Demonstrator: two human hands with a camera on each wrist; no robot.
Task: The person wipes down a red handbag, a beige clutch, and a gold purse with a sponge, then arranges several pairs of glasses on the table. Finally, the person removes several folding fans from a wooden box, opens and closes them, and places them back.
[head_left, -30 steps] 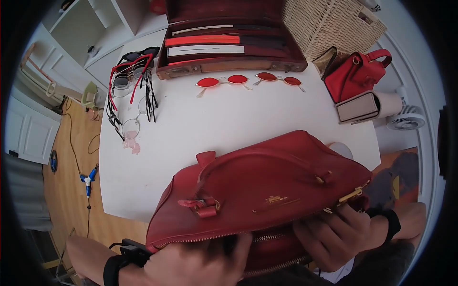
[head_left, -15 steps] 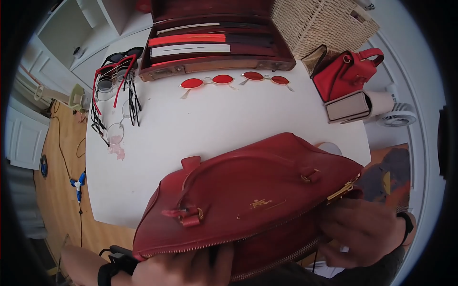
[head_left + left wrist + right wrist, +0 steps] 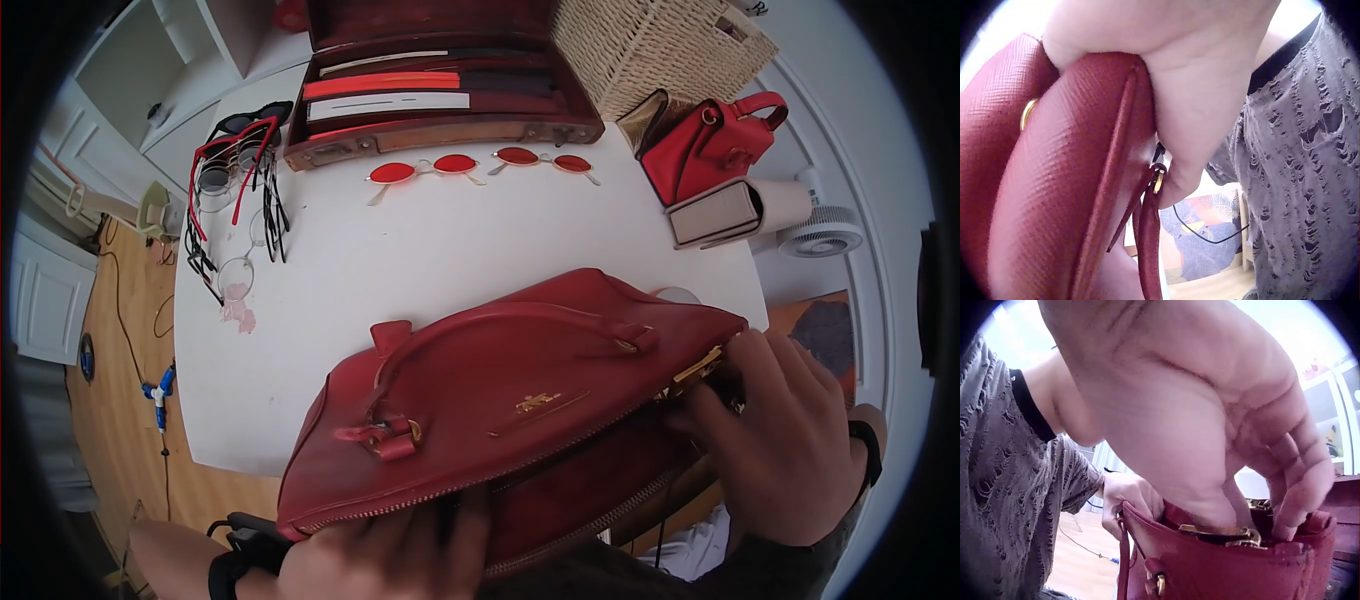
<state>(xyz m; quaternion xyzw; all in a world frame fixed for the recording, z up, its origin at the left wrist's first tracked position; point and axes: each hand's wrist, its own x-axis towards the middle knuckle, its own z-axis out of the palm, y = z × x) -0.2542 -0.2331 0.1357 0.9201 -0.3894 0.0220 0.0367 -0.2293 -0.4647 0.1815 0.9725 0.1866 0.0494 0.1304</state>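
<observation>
A red handbag (image 3: 500, 400) lies tilted at the table's near edge, its zipped mouth gaping toward the person. The left hand (image 3: 385, 555) grips the bag's near left edge, fingers reaching inside the opening; in the left wrist view the hand (image 3: 1166, 81) wraps over the bag's end (image 3: 1072, 175). At the mouth's right end, the right hand (image 3: 790, 440) holds the rim by the gold zipper hardware (image 3: 697, 372). The right wrist view shows the right hand (image 3: 1210, 412) with thumb and fingers curled over the rim, beside a gold clasp (image 3: 1222, 532). Its fingertips are partly hidden.
On the white table (image 3: 350, 250) are two red-lensed glasses (image 3: 423, 168), a pile of glasses (image 3: 235, 180) at left and an open brown case (image 3: 440, 135) behind. A wicker basket (image 3: 650, 50), small red bag (image 3: 710, 150) and beige bag (image 3: 725, 213) stand at right.
The right hand has come up from lower in the bag's mouth to the rim beside the zipper. The mouth gapes wider than a second ago. The left hand keeps its grip.
</observation>
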